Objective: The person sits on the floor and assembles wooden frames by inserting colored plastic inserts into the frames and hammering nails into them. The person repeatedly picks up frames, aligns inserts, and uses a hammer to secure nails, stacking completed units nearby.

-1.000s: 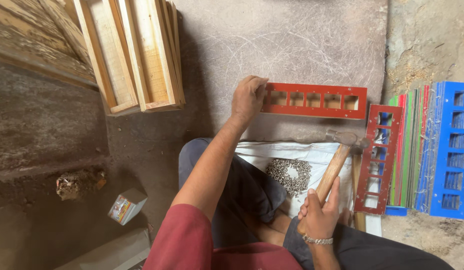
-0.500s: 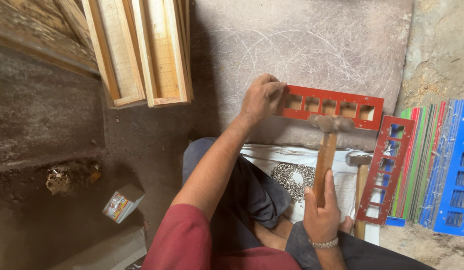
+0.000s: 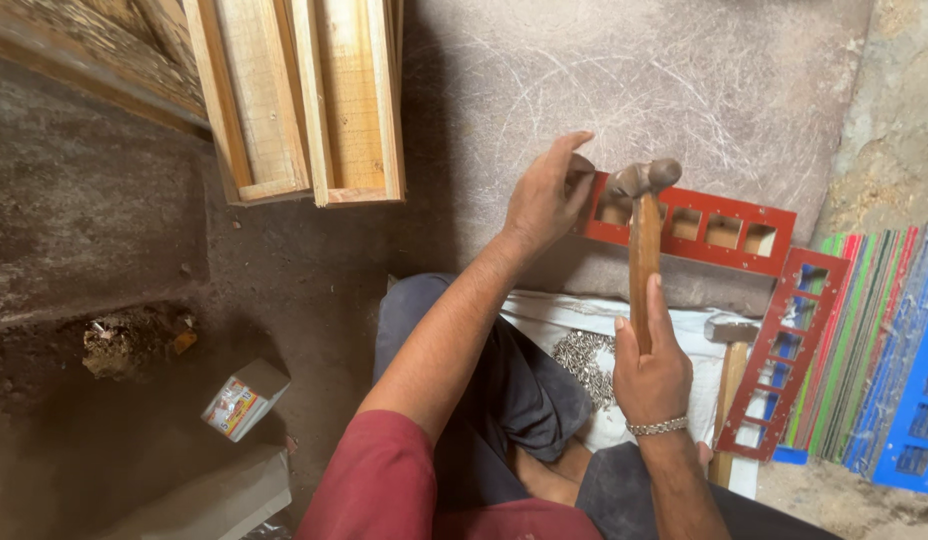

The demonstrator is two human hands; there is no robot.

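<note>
My left hand (image 3: 544,195) rests on the left end of a red wooden strip with square cut-outs (image 3: 719,232), which lies on a grey stone slab (image 3: 684,90). My right hand (image 3: 652,370) grips the wooden handle of a hammer (image 3: 644,235). The hammer's metal head hangs just above the strip's left end, beside my left fingers. Whether a nail stands under the fingers I cannot tell. A heap of small nails (image 3: 584,362) lies on a white cloth (image 3: 544,315) over my lap.
A second red cut-out strip (image 3: 784,350) leans at the right, with a second hammer (image 3: 729,385) beside it. Coloured strips (image 3: 864,340) and blue cut-out panels (image 3: 919,410) are stacked at the far right. Wooden frames (image 3: 304,100) stand at the top left. A small box (image 3: 244,400) lies on the dirt floor.
My right hand has lifted the hammer from my lap and swung its head over the strip's left end. The left hand has stayed on the strip.
</note>
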